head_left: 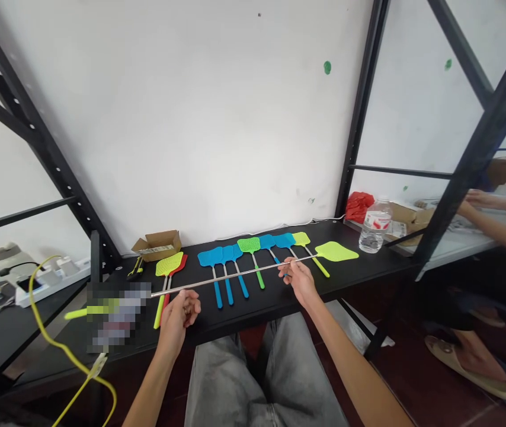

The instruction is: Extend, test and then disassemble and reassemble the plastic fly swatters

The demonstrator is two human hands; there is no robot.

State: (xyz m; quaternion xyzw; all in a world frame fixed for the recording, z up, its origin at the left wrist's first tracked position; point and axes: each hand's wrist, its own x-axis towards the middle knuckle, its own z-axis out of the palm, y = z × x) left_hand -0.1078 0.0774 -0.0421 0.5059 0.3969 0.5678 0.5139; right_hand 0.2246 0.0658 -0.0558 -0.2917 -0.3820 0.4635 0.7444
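Observation:
A long fly swatter with a yellow-green head (337, 251) and a thin metal rod (226, 277) stretches across the black shelf. Its rod runs left into a blurred patch, and a yellow-green handle (75, 313) sticks out beyond. My right hand (298, 280) is closed, pinching the rod near the head. My left hand (181, 314) is half curled, its fingers a little apart, just below the rod; whether it touches the rod is unclear. Yellow (169, 264) and red (182, 263) swatters lie beyond it. Several blue swatters (211, 256), a green one (249, 244) and another yellow one (301, 238) lie rightward.
A small open cardboard box (157, 246) stands against the wall. A water bottle (375, 225) and a red plastic bag (359, 206) are at the right by the black rack post (359, 112). A yellow cable (39, 320) and a power strip (55, 281) lie left. Another person's arm (499, 228) shows far right.

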